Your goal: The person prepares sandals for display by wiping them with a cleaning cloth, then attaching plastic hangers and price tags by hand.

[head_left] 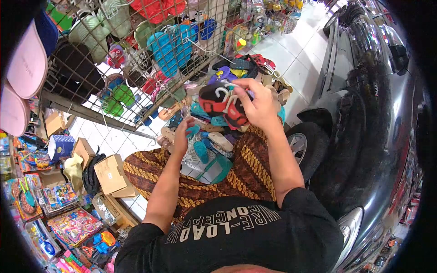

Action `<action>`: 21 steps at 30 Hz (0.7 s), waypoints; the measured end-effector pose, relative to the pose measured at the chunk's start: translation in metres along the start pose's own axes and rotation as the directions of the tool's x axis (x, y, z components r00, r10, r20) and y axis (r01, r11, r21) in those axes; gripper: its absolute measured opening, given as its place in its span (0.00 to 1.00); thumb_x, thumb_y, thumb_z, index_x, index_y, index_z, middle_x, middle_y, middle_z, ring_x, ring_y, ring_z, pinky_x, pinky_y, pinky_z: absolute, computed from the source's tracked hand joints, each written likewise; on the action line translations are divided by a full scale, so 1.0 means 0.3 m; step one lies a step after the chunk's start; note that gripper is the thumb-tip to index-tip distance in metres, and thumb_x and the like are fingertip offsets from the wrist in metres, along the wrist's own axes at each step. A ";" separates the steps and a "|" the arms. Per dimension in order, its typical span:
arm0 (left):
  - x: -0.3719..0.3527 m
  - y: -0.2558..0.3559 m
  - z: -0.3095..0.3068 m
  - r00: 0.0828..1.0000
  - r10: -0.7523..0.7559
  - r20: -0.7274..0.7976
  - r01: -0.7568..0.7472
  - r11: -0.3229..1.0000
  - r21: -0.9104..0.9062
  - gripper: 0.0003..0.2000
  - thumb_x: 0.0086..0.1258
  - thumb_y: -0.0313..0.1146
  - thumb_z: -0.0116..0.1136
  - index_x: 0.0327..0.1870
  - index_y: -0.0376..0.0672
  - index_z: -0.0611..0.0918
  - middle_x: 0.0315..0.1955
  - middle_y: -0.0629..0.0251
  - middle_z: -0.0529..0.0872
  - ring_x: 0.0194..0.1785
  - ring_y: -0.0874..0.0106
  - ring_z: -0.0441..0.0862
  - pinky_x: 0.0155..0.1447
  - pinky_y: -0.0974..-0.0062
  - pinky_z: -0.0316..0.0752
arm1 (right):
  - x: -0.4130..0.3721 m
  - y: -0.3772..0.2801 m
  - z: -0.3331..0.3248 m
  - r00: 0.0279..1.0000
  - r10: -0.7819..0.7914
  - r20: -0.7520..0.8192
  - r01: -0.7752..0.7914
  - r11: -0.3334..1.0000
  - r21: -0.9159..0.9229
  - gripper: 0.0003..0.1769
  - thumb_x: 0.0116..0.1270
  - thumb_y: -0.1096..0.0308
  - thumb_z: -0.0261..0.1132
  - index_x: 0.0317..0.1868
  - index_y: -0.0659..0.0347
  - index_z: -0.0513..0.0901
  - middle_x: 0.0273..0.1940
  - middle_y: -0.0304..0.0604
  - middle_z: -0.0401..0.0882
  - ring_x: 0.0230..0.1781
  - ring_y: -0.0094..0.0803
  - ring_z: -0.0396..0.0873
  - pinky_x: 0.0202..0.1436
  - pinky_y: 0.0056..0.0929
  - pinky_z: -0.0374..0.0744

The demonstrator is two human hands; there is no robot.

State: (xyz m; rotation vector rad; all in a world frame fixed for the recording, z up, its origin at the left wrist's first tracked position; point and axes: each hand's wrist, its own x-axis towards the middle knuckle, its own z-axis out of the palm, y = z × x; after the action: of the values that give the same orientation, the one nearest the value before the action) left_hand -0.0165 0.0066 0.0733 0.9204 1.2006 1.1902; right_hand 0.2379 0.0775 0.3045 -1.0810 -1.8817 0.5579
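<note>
Car: dark bodywork [364,113] filled the right side of the frame, one wheel close against the seated person's knee.
Wire rack: a grid panel [91,113] leaned across the upper left, hung with sandals in blue, green and red.
Sandal pile: a loose heap [214,136] lay at centre frame, on the floor between the rack and the person's batik-wrapped lap.
Cardboard boxes: several [109,175] sat at lower left, beside packets of toys.
Right hand: it [260,105] was raised above the pile, just right of centre, its fingers closed tight on the red-and-black sandals.
Left hand: it [182,135] was lower and left of centre, fingertips down among the pile; I could not tell whether they gripped anything.
Red-and-black sandals: the pair [217,105] was held together, up off the heap, soles facing the camera.
White hanger: it [224,94] curled over the top of that pair, touching it.
Step in hand: by my reading, getting the held pair onto its hanger.
Next move: it would call for a firm pinch on both soles and a free hook on the rack.
</note>
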 end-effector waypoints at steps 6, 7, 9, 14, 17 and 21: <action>-0.074 0.375 0.166 0.875 0.472 -0.104 -0.422 0.851 0.312 0.28 0.61 0.37 0.68 0.62 0.39 0.76 0.57 0.56 0.81 0.62 0.59 0.77 0.69 0.62 0.66 | 0.027 -0.113 -0.027 0.975 -0.126 0.182 0.104 0.986 0.127 0.09 0.68 0.69 0.67 0.46 0.62 0.86 0.41 0.45 0.87 0.39 0.36 0.85 0.46 0.31 0.79; -0.096 0.465 0.191 0.849 0.528 -0.023 -0.468 0.770 0.433 0.29 0.57 0.37 0.72 0.61 0.39 0.77 0.56 0.56 0.82 0.61 0.58 0.78 0.68 0.61 0.66 | 0.029 -0.142 -0.029 0.968 -0.131 0.216 0.098 0.983 0.156 0.09 0.67 0.69 0.67 0.46 0.62 0.86 0.41 0.45 0.87 0.40 0.37 0.84 0.46 0.32 0.79; -0.135 0.652 0.210 0.779 0.589 0.216 -0.536 0.446 0.717 0.31 0.45 0.38 0.80 0.53 0.43 0.82 0.49 0.58 0.85 0.55 0.55 0.81 0.65 0.60 0.70 | 0.041 -0.171 -0.033 0.928 -0.247 0.277 0.189 0.957 0.219 0.09 0.66 0.68 0.68 0.45 0.59 0.87 0.40 0.43 0.87 0.40 0.40 0.83 0.48 0.35 0.76; -0.252 0.875 0.214 0.836 0.424 0.349 -0.535 0.483 0.693 0.20 0.53 0.34 0.75 0.49 0.49 0.84 0.46 0.63 0.88 0.46 0.56 0.85 0.48 0.61 0.80 | 0.062 -0.321 0.027 0.830 -0.404 0.385 0.303 0.905 0.298 0.09 0.64 0.66 0.68 0.43 0.58 0.87 0.41 0.42 0.86 0.43 0.41 0.80 0.51 0.37 0.73; -0.307 0.912 0.142 0.841 0.430 0.329 -0.520 0.473 0.711 0.13 0.60 0.38 0.70 0.44 0.49 0.85 0.44 0.64 0.88 0.44 0.57 0.86 0.44 0.62 0.81 | 0.124 -0.409 0.029 0.794 -0.440 0.420 0.350 0.895 0.276 0.18 0.63 0.61 0.69 0.52 0.58 0.83 0.48 0.45 0.85 0.53 0.44 0.79 0.60 0.40 0.71; -0.419 1.093 0.082 0.749 0.589 0.304 -0.547 0.290 0.785 0.13 0.64 0.43 0.68 0.40 0.42 0.86 0.44 0.63 0.89 0.45 0.62 0.87 0.44 0.66 0.81 | 0.168 -0.302 0.130 0.866 -0.347 0.360 -0.038 0.673 0.739 0.50 0.48 0.49 0.79 0.68 0.61 0.69 0.70 0.49 0.68 0.70 0.41 0.68 0.74 0.43 0.63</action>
State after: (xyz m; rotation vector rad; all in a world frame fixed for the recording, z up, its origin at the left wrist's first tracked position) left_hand -0.0458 -0.0570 0.4184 2.2701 1.5793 1.1153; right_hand 0.1506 0.0746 0.3726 -0.2291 -1.8348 1.4323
